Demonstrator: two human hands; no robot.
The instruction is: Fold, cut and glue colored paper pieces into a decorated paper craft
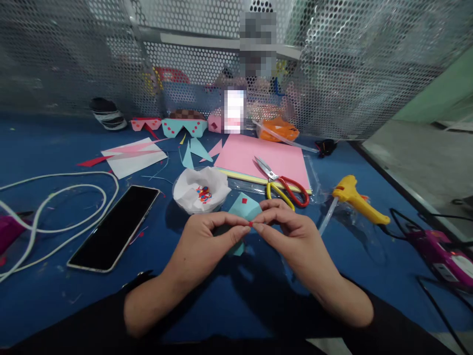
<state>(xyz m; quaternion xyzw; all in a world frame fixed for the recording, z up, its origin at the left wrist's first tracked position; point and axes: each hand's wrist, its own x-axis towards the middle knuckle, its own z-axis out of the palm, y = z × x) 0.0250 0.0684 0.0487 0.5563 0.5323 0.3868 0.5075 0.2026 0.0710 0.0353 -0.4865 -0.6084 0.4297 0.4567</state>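
- Beneath everything, a blue table (37,145).
- At 6 o'clock, the left hand (201,237) and right hand (293,234), fingertips closed and meeting.
- At 11, a turquoise mask (185,123), red-dotted both sides, seemingly finished.
- At 6, behind the fingers, turquoise paper (238,211) bearing one red square (244,200); apparently unfinished.
- Pinched between both hands, a red scrap (251,224), probably not yet fixed.

You can read no words, numbers or brands here. The magenta block (436,244) on the right of the bench (258,320) carries a pale label (445,272) — too small and blurred for you to make out — and the bright screen (234,111) at the far middle is pixelated, giving you nothing legible.
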